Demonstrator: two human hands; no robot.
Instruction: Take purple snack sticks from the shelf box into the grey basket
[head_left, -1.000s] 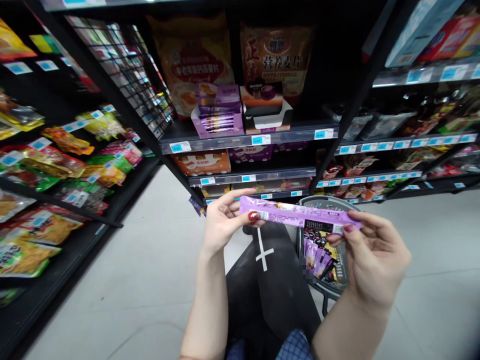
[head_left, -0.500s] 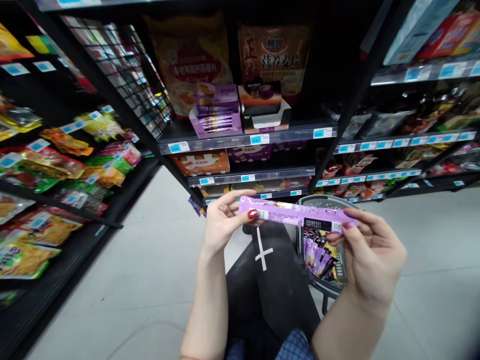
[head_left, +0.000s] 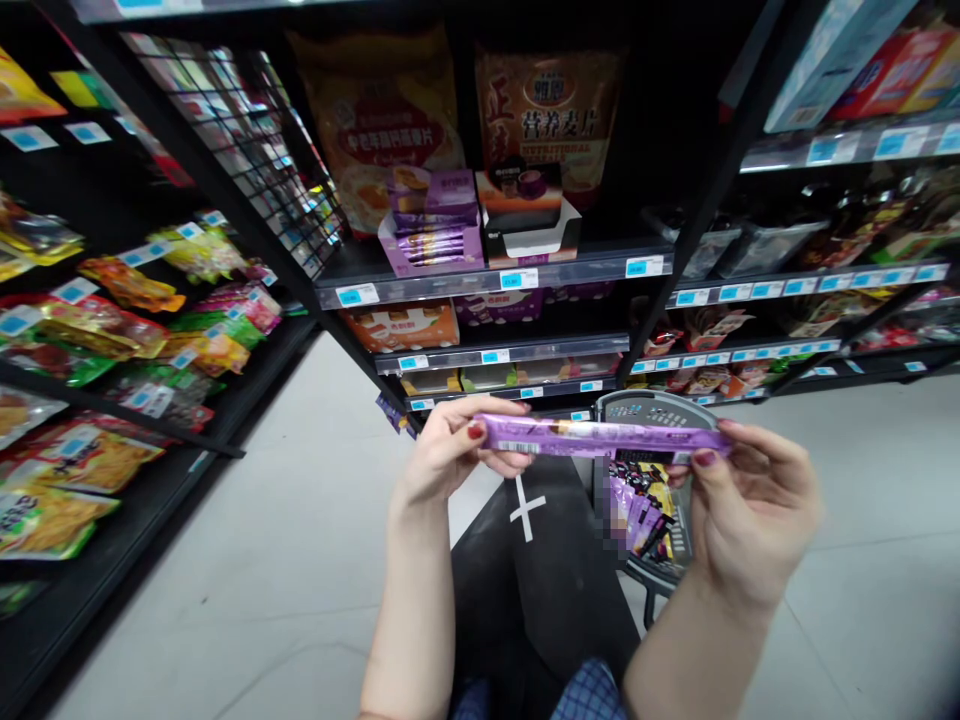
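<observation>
I hold a long purple snack packet [head_left: 600,437] level in front of me, one end in each hand. My left hand [head_left: 450,455] pinches its left end with red-nailed fingers and thumb. My right hand [head_left: 750,500] pinches the right end the same way. The packet now shows mostly its edge and a bar code near the left end. Below it, on the floor, stands a grey shopping basket [head_left: 652,412] with several purple packets inside. On the shelf ahead sits an open purple display box [head_left: 431,235] of the same packets.
Black shelving [head_left: 495,282] with blue price tags faces me, with large snack bags above and boxes below. A second shelf rack of bright snack bags [head_left: 97,340] runs along the left. My dark-trousered knee [head_left: 540,570] is under my hands, over a pale tiled floor.
Both hands have rolled the packet about its long axis, so its printed back has turned away and its edge faces me. It sits slightly lower than before.
</observation>
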